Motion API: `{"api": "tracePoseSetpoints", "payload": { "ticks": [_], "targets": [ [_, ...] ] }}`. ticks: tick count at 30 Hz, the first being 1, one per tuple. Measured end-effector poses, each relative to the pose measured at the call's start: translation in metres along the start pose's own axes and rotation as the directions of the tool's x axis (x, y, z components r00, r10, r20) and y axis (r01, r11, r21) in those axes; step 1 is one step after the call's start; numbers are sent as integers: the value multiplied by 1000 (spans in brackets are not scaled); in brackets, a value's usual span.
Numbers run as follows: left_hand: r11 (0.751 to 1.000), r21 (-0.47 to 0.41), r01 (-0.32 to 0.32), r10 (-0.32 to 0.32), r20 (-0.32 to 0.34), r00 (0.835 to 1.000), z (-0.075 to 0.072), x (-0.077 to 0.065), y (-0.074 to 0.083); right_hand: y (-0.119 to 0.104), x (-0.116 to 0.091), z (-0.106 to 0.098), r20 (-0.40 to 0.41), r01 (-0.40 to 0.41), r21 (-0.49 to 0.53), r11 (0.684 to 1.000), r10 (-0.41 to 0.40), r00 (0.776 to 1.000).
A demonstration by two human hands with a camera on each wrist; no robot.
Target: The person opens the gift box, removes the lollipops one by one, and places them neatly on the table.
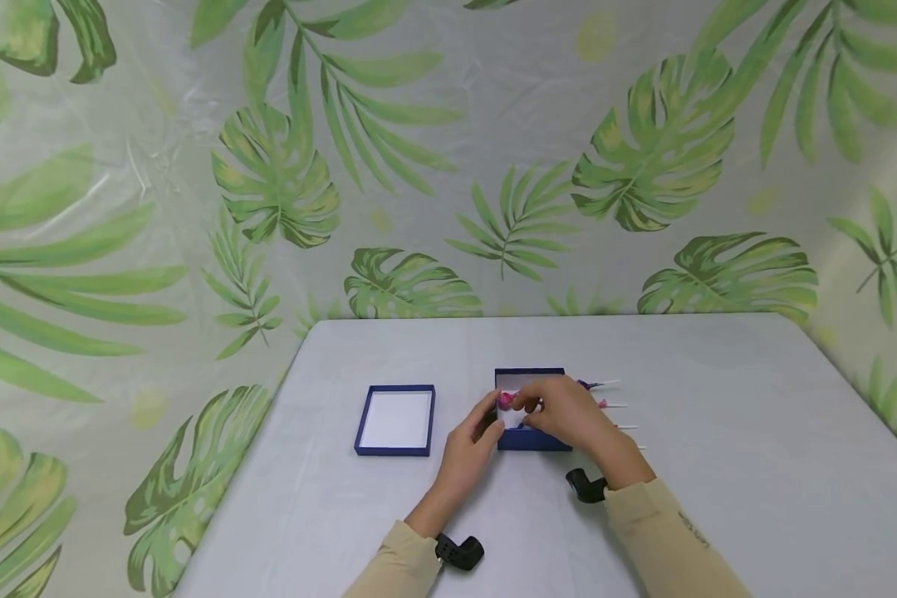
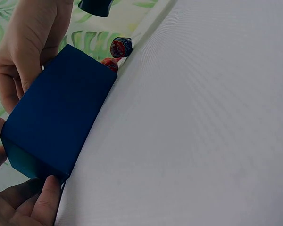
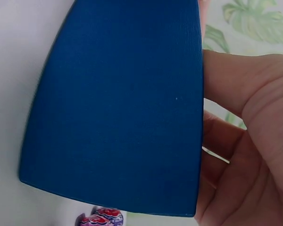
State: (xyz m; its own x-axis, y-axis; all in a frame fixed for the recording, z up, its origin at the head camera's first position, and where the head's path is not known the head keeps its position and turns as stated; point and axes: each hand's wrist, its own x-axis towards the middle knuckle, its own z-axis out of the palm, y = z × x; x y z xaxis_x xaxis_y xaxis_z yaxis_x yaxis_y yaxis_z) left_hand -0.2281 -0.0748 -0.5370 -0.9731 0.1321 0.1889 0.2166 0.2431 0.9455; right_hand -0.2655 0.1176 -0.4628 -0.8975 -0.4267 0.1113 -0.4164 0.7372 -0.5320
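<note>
A dark blue open box (image 1: 534, 440) with a pale inside stands on the table. My left hand (image 1: 467, 448) holds it by its left side, thumb near the front corner and fingers along the left wall. Over the front rim reaches my right hand (image 1: 568, 413), its curled fingers inside the box at a pink lollipop (image 1: 505, 401) and its palm above the rim. In the right wrist view the blue front wall (image 3: 122, 108) hides the fingertips. The left wrist view shows the same wall (image 2: 61, 108) between the hands.
Left of the box lies a square blue-rimmed lid (image 1: 394, 419), white inside. Several wrapped lollipops lie in a column right of the box, sticks to the right, such as a purple one (image 1: 586, 384). A white cloth covers the table (image 1: 718, 432); a leaf-patterned sheet hangs behind.
</note>
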Motion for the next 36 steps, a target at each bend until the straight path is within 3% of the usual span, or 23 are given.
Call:
{"api": "tracePoseSetpoints", "payload": {
  "ticks": [9,16,24,36],
  "targets": [
    [1000,-22,11,-11,-4,1000,2,-2,4,3,6,3,49,-10,-38,999,12,999],
    [1000,-23,13,-13,1,1000,2,-1,2,4,5,2,20,5,-68,998,-4,1000],
    [1000,-4,13,-13,-14,1000,3,0,0,-1,-2,-14,-49,32,-126,992,-38,998],
    [1000,9,20,-20,-4,1000,1,-2,3,2,-16,-29,-83,3,-167,986,-17,996]
  ]
}}
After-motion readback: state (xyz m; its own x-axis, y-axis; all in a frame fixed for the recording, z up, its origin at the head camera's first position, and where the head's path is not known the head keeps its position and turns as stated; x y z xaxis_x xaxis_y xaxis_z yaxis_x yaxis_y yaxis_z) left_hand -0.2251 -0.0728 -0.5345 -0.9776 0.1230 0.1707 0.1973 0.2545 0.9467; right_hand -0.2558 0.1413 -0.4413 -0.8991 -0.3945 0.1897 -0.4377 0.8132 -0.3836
